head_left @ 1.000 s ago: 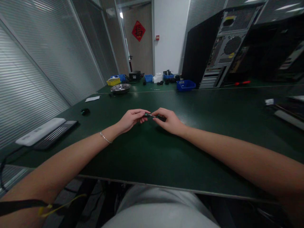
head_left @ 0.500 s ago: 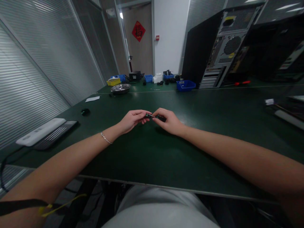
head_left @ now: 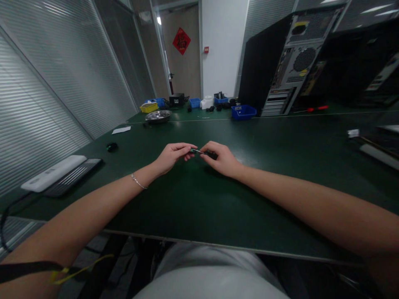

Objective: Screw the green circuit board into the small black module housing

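A small green-and-black part (head_left: 193, 150) is over the middle of the green table (head_left: 199, 203) — pinched between thumb and fingers of the left hand (head_left: 170, 158). The right hand (head_left: 223, 160) grips a dark-handled screwdriver (head_left: 212, 155), its thin shaft pointing at the part. Farther back — a blue bin (head_left: 244, 113) beside a black computer tower (head_left: 263, 62).

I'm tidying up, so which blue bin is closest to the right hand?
The blue bin beside the tall black computer case: it stands nearest the right hand, while the other blue bins sit farther back.
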